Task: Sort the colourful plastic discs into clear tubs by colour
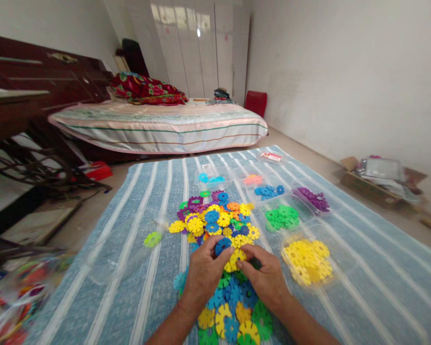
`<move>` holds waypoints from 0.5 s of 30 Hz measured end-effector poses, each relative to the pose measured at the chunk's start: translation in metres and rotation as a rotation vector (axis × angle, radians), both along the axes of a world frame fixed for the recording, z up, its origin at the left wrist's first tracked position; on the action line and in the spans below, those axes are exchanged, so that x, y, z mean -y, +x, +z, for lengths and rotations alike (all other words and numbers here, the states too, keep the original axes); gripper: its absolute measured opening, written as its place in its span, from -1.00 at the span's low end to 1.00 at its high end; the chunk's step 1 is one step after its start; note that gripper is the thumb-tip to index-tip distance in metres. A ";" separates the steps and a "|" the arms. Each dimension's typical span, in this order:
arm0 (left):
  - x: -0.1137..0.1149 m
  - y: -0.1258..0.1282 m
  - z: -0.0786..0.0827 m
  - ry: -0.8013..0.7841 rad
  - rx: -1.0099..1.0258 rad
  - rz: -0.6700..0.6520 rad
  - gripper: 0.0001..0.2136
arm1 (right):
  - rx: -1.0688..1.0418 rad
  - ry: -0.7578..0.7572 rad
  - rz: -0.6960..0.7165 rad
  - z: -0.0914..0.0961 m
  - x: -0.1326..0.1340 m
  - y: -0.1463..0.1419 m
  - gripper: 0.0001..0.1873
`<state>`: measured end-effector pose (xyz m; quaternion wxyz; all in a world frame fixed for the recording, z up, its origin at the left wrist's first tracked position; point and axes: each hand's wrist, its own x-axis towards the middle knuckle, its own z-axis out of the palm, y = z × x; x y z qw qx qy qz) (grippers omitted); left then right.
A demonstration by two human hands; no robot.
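Observation:
My left hand [201,275] pinches a dark blue notched plastic disc [222,246] between thumb and fingers. Close beside it, my right hand [267,277] has its thumb and fingers closed on a yellow notched disc [238,258]. Whether the two discs are joined I cannot tell. Beyond the hands spreads a loose heap of mixed discs [195,224] in yellow, blue, purple, orange and green. Under and between my forearms lie more blue, yellow and green discs [232,329], partly covered by the hands.
On the right, clear tubs hold sorted discs: yellow [307,258], green [282,218], purple [313,199] and blue [269,191]. Farther back are orange discs [252,179] and light blue discs [215,179]. A lime disc [153,239] lies left, by a transparent tray [118,261]. Striped cloth [93,306] covers the table.

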<state>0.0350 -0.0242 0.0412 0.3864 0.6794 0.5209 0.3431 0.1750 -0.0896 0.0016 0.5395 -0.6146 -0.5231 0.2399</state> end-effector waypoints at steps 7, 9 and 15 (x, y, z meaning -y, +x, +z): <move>-0.005 -0.003 -0.010 0.044 -0.022 0.071 -0.70 | 0.005 0.005 -0.049 0.000 0.003 0.000 -0.87; -0.006 -0.003 -0.011 0.062 -0.032 0.076 -0.69 | 0.041 0.034 -0.050 0.001 0.004 -0.001 -0.90; -0.009 -0.004 -0.013 0.085 -0.034 0.066 -0.67 | 0.230 0.223 -0.048 0.002 0.004 -0.001 -0.93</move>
